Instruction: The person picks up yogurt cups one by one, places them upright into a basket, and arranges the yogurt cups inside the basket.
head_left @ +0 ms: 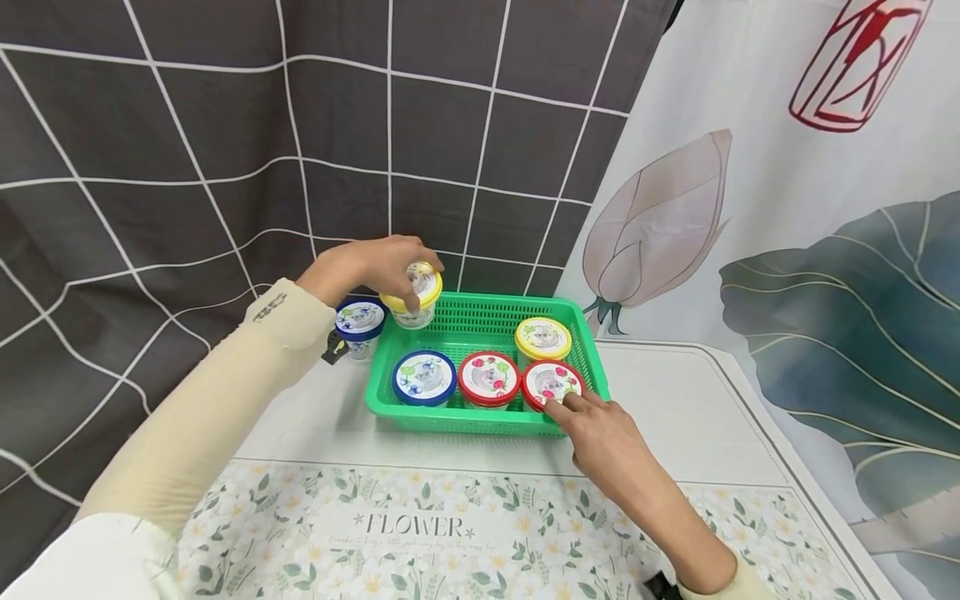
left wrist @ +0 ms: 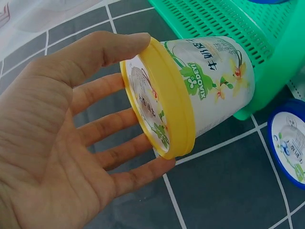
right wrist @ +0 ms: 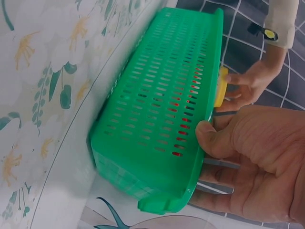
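Note:
My left hand (head_left: 382,262) grips a white lidded cup with a yellow lid (left wrist: 212,83) by its lid, thumb on one side and fingers on the other. The cup is tilted in the left wrist view and overlaps the back left corner of the green basket (head_left: 468,423). My right hand (right wrist: 259,162) holds the basket's rim at the front right corner, thumb on the outer side and fingers over the top. Close by those fingers in the basket is a red-lidded cup (head_left: 553,382). Another red-lidded cup (head_left: 489,377), a blue-lidded cup (head_left: 424,377) and a yellow-lidded cup (head_left: 543,337) also stand inside.
Outside the basket, just left of it, stands another blue-lidded cup (head_left: 361,321) beneath my left forearm. A flowered mat (head_left: 420,542) covers the front of the white table (head_left: 660,408). Behind hangs a dark gridded cloth (head_left: 337,117), with a printed curtain (head_left: 757,208) to the right.

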The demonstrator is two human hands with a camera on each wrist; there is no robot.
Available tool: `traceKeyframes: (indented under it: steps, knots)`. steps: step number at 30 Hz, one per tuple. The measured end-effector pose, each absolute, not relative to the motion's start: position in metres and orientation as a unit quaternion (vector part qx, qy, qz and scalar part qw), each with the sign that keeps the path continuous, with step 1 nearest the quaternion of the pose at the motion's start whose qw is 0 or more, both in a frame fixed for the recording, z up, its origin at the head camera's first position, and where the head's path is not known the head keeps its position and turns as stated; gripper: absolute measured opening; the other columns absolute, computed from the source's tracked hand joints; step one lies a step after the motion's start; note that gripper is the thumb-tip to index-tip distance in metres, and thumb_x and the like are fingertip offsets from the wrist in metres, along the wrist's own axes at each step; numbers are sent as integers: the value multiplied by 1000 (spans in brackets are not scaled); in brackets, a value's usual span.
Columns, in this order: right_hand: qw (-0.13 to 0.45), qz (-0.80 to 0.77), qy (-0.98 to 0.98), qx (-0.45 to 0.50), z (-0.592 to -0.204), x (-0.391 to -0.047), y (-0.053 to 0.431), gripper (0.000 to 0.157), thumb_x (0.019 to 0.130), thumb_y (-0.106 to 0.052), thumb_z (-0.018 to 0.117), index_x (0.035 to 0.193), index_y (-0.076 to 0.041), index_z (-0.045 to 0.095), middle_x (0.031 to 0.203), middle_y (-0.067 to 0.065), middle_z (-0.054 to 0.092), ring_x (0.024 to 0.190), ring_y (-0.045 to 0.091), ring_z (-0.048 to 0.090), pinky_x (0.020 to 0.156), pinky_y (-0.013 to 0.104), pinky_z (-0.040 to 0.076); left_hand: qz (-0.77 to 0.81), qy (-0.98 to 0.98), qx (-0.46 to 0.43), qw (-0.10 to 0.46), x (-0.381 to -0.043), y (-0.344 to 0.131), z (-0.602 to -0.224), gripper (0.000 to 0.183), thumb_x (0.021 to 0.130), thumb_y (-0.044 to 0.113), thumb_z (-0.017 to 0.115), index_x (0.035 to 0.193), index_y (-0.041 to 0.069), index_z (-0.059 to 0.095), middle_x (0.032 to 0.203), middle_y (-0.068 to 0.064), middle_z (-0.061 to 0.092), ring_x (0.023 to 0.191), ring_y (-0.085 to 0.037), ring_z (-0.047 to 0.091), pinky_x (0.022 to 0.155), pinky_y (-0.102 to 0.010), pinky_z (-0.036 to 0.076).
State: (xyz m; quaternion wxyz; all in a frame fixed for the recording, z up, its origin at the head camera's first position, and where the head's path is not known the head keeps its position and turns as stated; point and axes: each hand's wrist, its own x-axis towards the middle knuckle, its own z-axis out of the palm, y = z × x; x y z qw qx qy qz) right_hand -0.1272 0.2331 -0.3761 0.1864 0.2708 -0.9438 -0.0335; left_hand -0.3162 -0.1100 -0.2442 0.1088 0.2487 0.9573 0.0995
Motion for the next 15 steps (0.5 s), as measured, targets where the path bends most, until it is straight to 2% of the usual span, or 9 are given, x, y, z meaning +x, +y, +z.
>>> traceKeyframes:
  steps: [15]
  knots:
    - [173,-32,-948,264,-374,-127,232,50,77,17,87,114,-14,73,98,7,76,95,28,71,71,46,65,108,952,254,130,-329,-84,-255,76,91,28,89,161,18,62,166,-15,55,148,-36,49,120,-59,57]
